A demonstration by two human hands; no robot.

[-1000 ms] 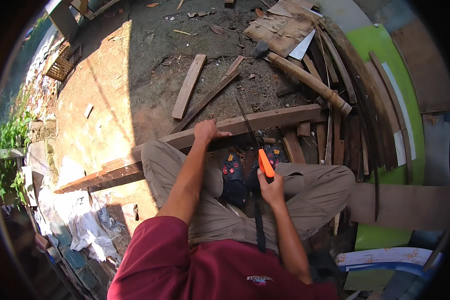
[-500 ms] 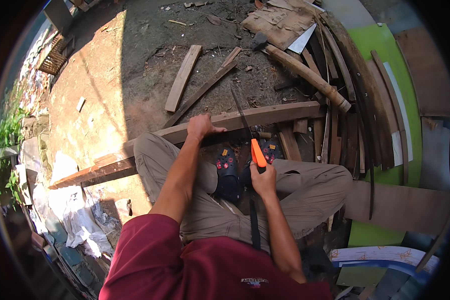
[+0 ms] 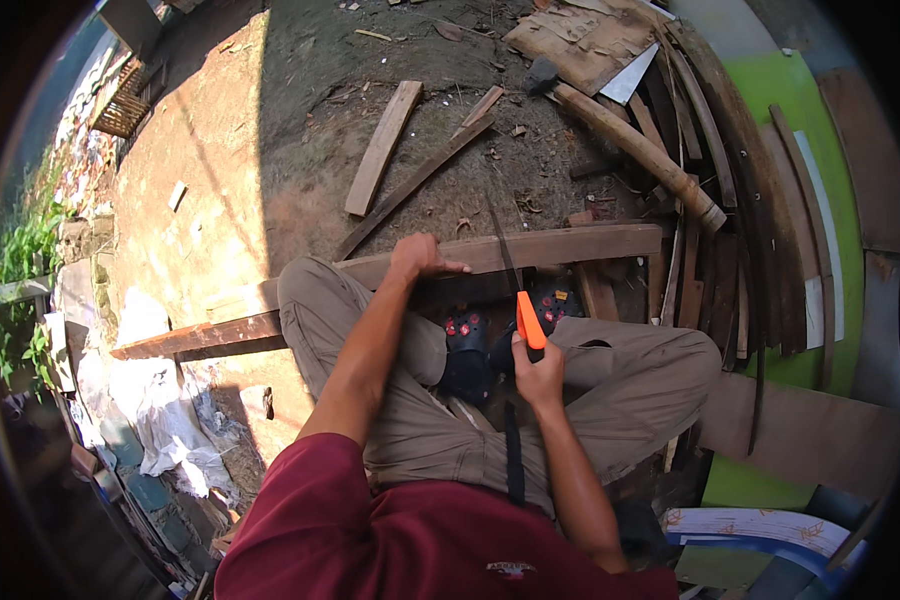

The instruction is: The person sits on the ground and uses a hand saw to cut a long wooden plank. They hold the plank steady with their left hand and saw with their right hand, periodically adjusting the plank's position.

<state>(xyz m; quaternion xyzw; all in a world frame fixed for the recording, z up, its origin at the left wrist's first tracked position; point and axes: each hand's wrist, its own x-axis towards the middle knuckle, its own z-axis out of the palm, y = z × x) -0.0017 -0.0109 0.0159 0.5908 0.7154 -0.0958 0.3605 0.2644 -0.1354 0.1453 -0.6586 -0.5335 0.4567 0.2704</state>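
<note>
My right hand (image 3: 538, 370) is closed round the orange handle (image 3: 530, 318) of a handsaw. Its narrow dark blade (image 3: 502, 232) points away from me and crosses a long wooden beam (image 3: 590, 243). That beam lies crosswise before my feet, and my left knee hides part of it toward the left. Left of the blade, my left hand (image 3: 422, 258) grips the beam from above, fingers over the far side and thumb stretched along the wood toward the saw. How deep the blade sits in the wood cannot be made out.
My dark clogs (image 3: 467, 352) are just behind the beam. Beyond it lie a short plank (image 3: 384, 148) and a thin batten (image 3: 415, 183) on the dirt. A hammer with a thick wooden handle (image 3: 640, 152) rests by stacked boards (image 3: 745, 190) on the right. White plastic sheeting (image 3: 170, 425) lies left.
The whole view has shifted slightly. The saw and the beam's right end sit a little nearer to me. Both hands keep their holds.
</note>
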